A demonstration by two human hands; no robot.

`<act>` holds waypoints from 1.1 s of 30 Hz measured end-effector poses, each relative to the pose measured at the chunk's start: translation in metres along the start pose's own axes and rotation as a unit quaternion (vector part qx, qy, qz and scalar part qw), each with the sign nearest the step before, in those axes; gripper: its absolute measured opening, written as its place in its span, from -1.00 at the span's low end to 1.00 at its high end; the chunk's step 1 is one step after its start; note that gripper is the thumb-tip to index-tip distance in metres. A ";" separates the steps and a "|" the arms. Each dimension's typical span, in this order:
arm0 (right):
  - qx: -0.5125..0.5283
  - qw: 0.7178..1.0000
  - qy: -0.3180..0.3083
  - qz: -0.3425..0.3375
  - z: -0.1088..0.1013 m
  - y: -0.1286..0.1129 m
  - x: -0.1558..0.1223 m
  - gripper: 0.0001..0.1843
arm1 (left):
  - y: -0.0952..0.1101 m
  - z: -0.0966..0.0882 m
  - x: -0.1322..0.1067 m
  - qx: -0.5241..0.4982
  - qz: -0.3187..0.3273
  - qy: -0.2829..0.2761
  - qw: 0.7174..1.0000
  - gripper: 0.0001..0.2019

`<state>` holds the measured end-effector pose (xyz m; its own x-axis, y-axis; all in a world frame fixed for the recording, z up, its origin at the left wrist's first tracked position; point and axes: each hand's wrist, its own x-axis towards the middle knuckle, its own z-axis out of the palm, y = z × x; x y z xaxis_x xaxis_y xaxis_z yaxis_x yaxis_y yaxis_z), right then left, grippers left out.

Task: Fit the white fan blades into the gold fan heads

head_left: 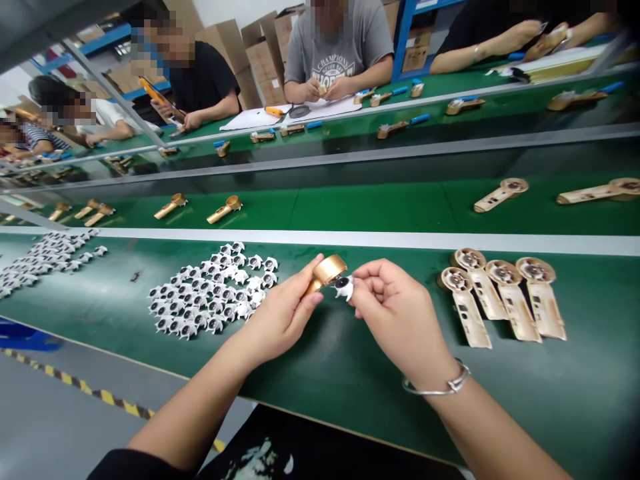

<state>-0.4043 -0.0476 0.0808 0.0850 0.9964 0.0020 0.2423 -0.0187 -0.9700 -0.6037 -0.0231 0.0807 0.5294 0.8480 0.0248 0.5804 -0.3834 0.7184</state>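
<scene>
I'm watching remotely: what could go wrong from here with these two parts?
The small white part, pinched by the right hand, could slip onto the green bench surface. It might scuff the gold housing held in the left hand. That hand could also bump and scatter the nearby pile of white parts.

They wear a black top with white print and a silver right-wrist bangle.

Green assembly belt: piled white parts, tan-gold housings.
</scene>
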 end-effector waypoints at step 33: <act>0.269 0.941 0.032 0.201 -0.024 0.019 -0.005 -0.57 | 0.010 0.031 0.026 0.229 0.123 -0.066 0.963 -0.47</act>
<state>-0.3773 -0.0548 0.0680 0.1286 0.9103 -0.3935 -0.3448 -0.3310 -0.8784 -0.5645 -0.0160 0.0672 0.7422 0.6687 0.0437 0.6240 -0.7134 0.3188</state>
